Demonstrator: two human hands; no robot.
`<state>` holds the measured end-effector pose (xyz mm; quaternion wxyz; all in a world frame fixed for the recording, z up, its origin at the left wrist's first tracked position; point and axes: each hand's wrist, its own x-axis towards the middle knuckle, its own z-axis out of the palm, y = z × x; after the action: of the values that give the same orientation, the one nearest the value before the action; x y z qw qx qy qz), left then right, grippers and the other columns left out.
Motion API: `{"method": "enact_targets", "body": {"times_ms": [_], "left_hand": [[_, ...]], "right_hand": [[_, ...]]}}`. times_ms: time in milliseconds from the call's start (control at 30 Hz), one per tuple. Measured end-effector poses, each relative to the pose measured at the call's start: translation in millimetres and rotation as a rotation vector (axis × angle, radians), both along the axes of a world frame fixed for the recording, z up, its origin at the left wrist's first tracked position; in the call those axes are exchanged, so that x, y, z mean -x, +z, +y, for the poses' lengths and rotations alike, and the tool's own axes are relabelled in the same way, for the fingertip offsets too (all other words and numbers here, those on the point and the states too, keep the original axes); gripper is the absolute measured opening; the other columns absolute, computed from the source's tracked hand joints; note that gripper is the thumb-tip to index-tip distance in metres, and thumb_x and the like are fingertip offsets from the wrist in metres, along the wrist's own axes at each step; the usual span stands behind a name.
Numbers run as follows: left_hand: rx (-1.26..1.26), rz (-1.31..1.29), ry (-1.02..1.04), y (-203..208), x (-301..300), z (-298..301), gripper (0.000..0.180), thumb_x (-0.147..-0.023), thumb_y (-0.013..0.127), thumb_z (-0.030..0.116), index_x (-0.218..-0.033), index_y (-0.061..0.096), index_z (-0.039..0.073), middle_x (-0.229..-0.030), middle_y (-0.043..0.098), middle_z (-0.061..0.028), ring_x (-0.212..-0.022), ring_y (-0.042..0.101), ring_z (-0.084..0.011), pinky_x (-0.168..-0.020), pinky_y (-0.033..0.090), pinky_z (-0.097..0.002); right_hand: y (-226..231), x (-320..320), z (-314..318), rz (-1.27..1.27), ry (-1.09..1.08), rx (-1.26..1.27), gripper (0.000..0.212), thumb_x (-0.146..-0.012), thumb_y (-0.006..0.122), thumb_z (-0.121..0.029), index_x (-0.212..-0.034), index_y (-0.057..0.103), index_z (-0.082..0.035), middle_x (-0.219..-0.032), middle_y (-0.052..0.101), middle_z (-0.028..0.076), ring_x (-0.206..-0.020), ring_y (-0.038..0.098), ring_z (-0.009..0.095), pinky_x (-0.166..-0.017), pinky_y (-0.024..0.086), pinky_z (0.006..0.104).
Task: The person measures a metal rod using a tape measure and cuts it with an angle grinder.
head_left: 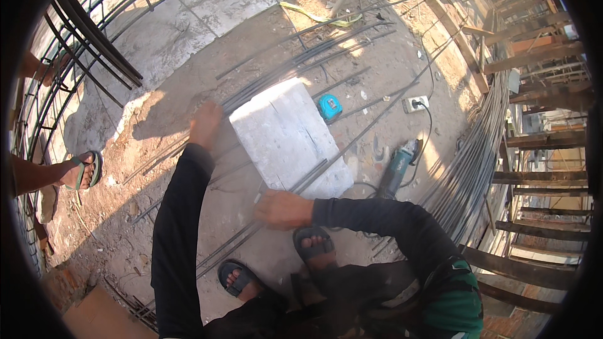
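Observation:
A pale, scuffed stone-like slab (276,132) lies on the ground in front of me. Thin steel rods (311,174) cross its near edge and run down to the left. Over these rods my right hand (282,208) is closed, with a small whitish bit showing by its fingertips. My left hand (206,124) is curled beside the slab's left edge, at the near end of a bundle of steel rods (282,66); what its fingers hold is hidden. Touching the slab's far right side is a turquoise tape measure (329,107).
An angle grinder (396,169) lies to the right, near a white socket block (415,104) with a plugged-in cable. Long rods (468,163) are piled beyond. Bent rebar cages (94,25) stand at left, near another person's sandalled foot (85,171). Timber beams (546,141) line the right.

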<state>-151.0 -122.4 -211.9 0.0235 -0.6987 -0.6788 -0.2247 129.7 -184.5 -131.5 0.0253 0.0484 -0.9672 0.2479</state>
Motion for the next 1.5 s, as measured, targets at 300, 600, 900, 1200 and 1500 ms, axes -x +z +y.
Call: {"method": "enact_targets", "body": {"times_ms": [300,600,900,1200,1500], "left_hand": [[0.274,-0.268,-0.166,1,9,41,0.014,-0.081,0.067,0.011,-0.089,0.065,0.0,-0.088,0.062,-0.0187,-0.087,0.061,-0.0382,-0.074,0.048,-0.0468],[0.352,-0.47,-0.087,28,-36,102,0.015,-0.077,0.073,0.017,-0.083,0.072,0.004,-0.08,0.068,-0.0165,-0.081,0.065,-0.0349,-0.072,0.048,-0.0446],[0.193,-0.72,-0.134,61,18,98,0.026,-0.081,0.069,0.014,-0.105,0.072,0.006,-0.096,0.07,-0.0181,-0.088,0.068,-0.0314,-0.079,0.052,-0.0385],[0.212,-0.028,0.12,32,88,-107,0.014,-0.08,0.069,0.017,-0.089,0.068,0.007,-0.091,0.063,-0.0072,-0.088,0.062,-0.0257,-0.072,0.051,-0.0377],[0.092,0.237,0.103,4,40,-94,0.016,-0.076,0.068,0.02,-0.086,0.062,0.009,-0.098,0.056,-0.0061,-0.093,0.057,-0.0219,-0.078,0.046,-0.0362]], "right_hand": [[-10,7,-4,0.01,0.004,-0.071,0.025,-0.074,0.065,-0.025,-0.087,0.056,-0.006,-0.081,0.059,0.006,-0.08,0.061,0.022,-0.077,0.044,0.0337],[0,9,2,-0.086,0.011,-0.01,0.023,-0.079,0.063,-0.024,-0.092,0.057,-0.006,-0.082,0.059,0.006,-0.08,0.061,0.021,-0.077,0.044,0.0325],[-3,6,4,-0.082,0.05,0.015,0.03,-0.079,0.061,-0.022,-0.104,0.06,-0.004,-0.088,0.059,0.006,-0.084,0.059,0.021,-0.078,0.045,0.0323],[6,17,3,-0.168,0.097,-0.038,0.041,-0.077,0.062,-0.022,-0.113,0.059,-0.001,-0.099,0.06,0.009,-0.091,0.059,0.022,-0.083,0.045,0.0332],[2,12,3,-0.174,0.076,-0.08,0.028,-0.079,0.06,-0.021,-0.102,0.057,-0.004,-0.094,0.058,0.007,-0.089,0.059,0.022,-0.081,0.045,0.0342]]}}
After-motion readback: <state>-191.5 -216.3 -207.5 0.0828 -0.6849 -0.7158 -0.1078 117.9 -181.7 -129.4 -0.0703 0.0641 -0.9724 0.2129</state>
